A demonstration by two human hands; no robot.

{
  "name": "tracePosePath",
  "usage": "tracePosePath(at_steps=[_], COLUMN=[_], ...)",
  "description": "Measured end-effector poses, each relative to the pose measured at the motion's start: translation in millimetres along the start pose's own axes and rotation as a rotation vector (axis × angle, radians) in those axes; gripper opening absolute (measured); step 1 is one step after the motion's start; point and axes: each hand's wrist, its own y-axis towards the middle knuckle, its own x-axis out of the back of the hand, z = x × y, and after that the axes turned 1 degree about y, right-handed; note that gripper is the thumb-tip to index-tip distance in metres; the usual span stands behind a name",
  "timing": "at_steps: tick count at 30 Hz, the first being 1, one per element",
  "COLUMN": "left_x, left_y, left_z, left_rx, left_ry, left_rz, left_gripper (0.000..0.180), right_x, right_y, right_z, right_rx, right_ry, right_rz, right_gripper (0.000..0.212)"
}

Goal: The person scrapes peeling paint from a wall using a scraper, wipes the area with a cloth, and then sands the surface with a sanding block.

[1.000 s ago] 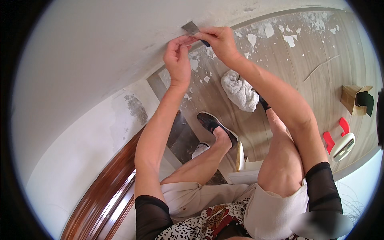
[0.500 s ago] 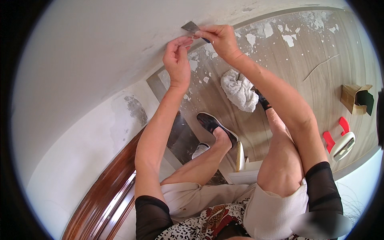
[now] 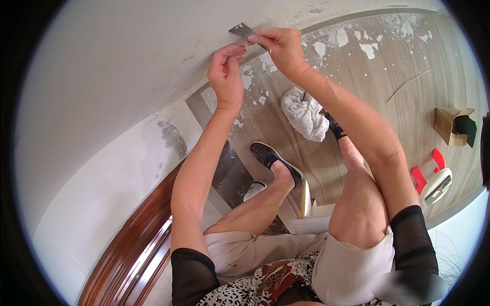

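Observation:
My right hand (image 3: 288, 50) grips a putty knife (image 3: 241, 30) with a dark metal blade. Its blade points up and left, close to the white wall (image 3: 138, 56). Most of the handle is hidden by my fingers. Just left of and below it, my left hand (image 3: 224, 74) is raised with fingers loosely bent, thumb apart from the fingertips, and nothing visible in it. Its fingertips come near the blade and the right thumb; whether they touch I cannot tell. Grey, worn patches mark the wall low down near the floor.
White paint flakes (image 3: 367, 50) litter the wood-look floor (image 3: 377, 97) along the wall. A crumpled white towel (image 3: 304, 113) lies by my feet. To the right are an opened cardboard box (image 3: 449, 127) and a white object with red legs (image 3: 437, 186). Brown wooden trim (image 3: 132, 234) runs lower left.
The putty knife and my right hand have shifted slightly up and left along the wall. My left hand has stayed almost where it was.

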Motion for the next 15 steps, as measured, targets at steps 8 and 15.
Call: tracePosePath(at_steps=[8,15], left_x=[0,-5], left_y=[1,-5], left_z=[-1,-17], left_rx=[-0.014,-0.034], left_ry=[0.001,-0.121], left_rz=[-0.016,0.088], left_gripper=[0.02,0.019], right_x=[11,41], right_y=[-14,-43], right_z=[2,7], right_rx=[0.063,-0.028], right_ry=[-0.042,-0.278], right_rz=[0.092,0.253], right_gripper=[0.012,0.014])
